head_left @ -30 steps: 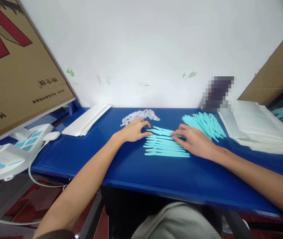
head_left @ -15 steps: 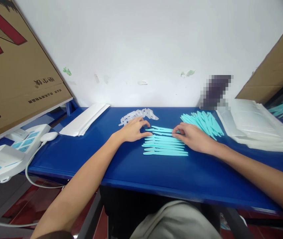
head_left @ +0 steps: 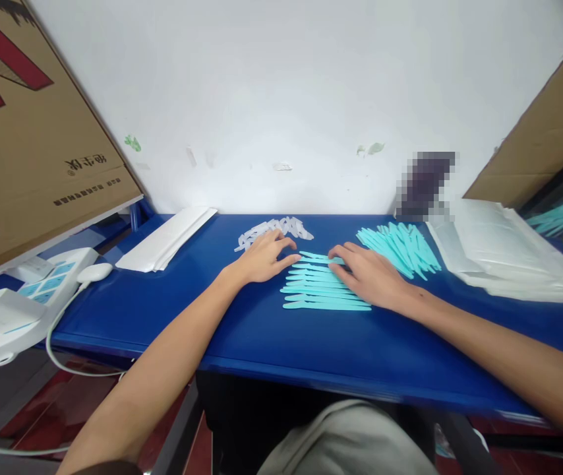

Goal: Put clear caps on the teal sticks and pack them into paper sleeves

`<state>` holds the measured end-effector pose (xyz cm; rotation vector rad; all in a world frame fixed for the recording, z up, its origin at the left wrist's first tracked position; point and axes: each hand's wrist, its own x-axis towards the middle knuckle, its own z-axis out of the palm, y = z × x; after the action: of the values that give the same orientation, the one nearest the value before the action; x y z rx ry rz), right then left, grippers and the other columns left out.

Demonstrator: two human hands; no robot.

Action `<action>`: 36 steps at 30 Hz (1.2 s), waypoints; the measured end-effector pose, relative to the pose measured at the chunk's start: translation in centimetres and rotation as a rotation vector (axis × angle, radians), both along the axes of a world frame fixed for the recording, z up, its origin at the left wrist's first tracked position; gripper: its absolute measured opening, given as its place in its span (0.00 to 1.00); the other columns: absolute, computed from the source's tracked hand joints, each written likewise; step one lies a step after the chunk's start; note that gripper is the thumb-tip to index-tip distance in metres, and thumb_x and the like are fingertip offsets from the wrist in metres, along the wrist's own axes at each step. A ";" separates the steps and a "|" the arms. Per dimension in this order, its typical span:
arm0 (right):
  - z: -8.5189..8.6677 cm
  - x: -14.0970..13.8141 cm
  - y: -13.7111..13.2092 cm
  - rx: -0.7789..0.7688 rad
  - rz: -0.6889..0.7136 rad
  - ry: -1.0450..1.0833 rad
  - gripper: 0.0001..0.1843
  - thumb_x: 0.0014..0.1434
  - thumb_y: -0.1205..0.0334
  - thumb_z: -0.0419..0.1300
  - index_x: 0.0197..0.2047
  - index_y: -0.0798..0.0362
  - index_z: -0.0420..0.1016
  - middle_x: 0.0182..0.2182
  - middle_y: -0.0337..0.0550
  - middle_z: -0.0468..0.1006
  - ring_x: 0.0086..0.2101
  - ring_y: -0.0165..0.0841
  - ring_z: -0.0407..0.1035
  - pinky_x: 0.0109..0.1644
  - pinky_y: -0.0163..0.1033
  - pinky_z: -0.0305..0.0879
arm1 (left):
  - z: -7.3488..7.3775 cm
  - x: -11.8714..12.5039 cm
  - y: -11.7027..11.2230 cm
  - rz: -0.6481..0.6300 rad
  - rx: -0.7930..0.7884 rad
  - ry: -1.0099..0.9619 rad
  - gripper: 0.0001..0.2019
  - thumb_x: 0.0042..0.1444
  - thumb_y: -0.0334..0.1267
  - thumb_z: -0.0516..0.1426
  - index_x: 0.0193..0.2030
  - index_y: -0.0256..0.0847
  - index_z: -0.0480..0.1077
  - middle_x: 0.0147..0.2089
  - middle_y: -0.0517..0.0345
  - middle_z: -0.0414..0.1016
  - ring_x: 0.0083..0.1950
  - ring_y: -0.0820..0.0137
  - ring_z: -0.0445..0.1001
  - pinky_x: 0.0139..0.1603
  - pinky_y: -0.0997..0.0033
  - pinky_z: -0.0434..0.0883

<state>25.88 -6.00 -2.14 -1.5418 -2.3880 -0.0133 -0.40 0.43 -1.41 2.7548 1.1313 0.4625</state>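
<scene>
Thin teal plastic sticks (head_left: 317,295) lie crosswise between our left hand (head_left: 262,259) and right hand (head_left: 368,278), fingers loose, gripping nothing.

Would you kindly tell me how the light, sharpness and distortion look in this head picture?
Head view: even, soft light, faint shadows under the left hand and right hand; the turquoise sticks are sharp; wide-angle bending tilts the cardboard box; one patch by the wall is pixelated.
</scene>
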 end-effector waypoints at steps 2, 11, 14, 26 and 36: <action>-0.1 0.3 0.1 0.026 -0.014 0.027 0.18 0.72 0.54 0.45 0.53 0.50 0.72 0.41 0.46 0.76 0.34 0.36 0.69 0.33 0.40 0.56 | -0.2 0.0 0.2 -0.013 0.013 0.007 0.25 0.70 0.56 0.44 0.56 0.42 0.72 0.49 0.47 0.66 0.52 0.55 0.68 0.58 0.51 0.65; -0.5 2.1 1.1 0.041 -0.034 -0.027 0.21 0.72 0.55 0.47 0.48 0.48 0.82 0.40 0.47 0.73 0.37 0.38 0.71 0.37 0.41 0.60 | 0.0 -0.4 0.6 0.074 0.140 0.079 0.20 0.71 0.46 0.45 0.55 0.44 0.75 0.50 0.46 0.67 0.53 0.54 0.64 0.55 0.50 0.64; -0.6 2.2 1.4 0.026 -0.037 -0.007 0.20 0.71 0.55 0.48 0.47 0.48 0.82 0.39 0.47 0.73 0.38 0.38 0.71 0.38 0.41 0.61 | 0.2 -0.4 0.4 0.083 0.157 0.103 0.20 0.71 0.45 0.46 0.55 0.45 0.76 0.53 0.45 0.68 0.54 0.53 0.63 0.55 0.49 0.63; 0.3 2.3 3.4 0.075 0.058 -0.281 0.18 0.71 0.62 0.44 0.43 0.54 0.76 0.39 0.51 0.75 0.34 0.39 0.68 0.34 0.43 0.54 | 0.8 -2.2 1.1 0.364 0.187 0.170 0.20 0.69 0.45 0.48 0.57 0.41 0.75 0.54 0.41 0.71 0.57 0.48 0.63 0.58 0.42 0.61; 0.0 1.7 4.3 -0.113 0.109 -0.035 0.15 0.71 0.55 0.44 0.49 0.50 0.67 0.44 0.48 0.75 0.38 0.39 0.70 0.37 0.43 0.60 | -0.2 -1.8 1.6 0.155 0.035 0.170 0.22 0.71 0.38 0.44 0.68 0.45 0.65 0.68 0.47 0.68 0.70 0.51 0.58 0.66 0.42 0.55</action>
<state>27.57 -1.66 -2.13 -1.4676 -2.5370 0.1208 -2.18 2.02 -1.58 2.7925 1.3962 0.2704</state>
